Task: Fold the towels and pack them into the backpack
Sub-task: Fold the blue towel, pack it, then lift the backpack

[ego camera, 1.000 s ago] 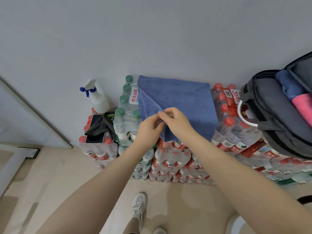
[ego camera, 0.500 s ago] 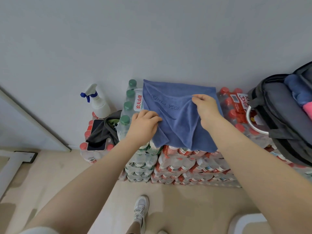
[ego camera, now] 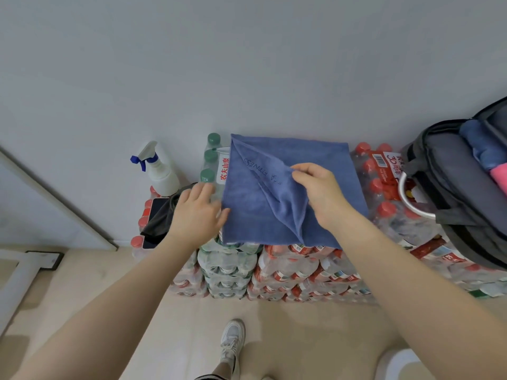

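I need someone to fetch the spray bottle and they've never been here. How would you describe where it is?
Against the grey wall stands a stack of shrink-wrapped water bottles. At its left end, beside a black cloth and a phone, stands the spray bottle. It is the only white one, with a trigger head and a blue nozzle; its neighbours have green or red caps.

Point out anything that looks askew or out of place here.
The blue towel is not flat: a raised diagonal ridge runs through its middle where the right hand pinches it. It lies on stacked bottled water packs rather than a table, its near edge overhanging. The left hand rests at its left edge.
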Tool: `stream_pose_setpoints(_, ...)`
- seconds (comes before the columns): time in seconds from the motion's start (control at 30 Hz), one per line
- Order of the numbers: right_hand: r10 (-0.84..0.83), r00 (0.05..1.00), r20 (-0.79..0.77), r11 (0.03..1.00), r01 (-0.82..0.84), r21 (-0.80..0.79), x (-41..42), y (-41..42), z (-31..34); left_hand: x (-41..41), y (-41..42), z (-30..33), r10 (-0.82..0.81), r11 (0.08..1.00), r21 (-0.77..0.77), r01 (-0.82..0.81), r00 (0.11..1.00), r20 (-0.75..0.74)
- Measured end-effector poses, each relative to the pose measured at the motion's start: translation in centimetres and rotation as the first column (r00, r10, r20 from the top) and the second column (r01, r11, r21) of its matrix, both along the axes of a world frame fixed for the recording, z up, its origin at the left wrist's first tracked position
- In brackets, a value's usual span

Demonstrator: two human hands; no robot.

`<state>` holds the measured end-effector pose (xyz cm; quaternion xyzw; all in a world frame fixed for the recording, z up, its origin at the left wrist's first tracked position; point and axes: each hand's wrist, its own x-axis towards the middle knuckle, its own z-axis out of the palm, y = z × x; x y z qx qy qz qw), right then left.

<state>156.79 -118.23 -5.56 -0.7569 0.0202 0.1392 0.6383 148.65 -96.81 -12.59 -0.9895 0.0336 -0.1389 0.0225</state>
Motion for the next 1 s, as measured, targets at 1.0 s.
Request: stream_pose_setpoints(1.0, -0.356, 0.925, -0.132, 0.896, 0.297, -0.330, -3.8, -11.6, -8.4, -3.3, -6.1, -2.7, -0.007, -0.364, -0.829, -0.425, 0.891, -0.453)
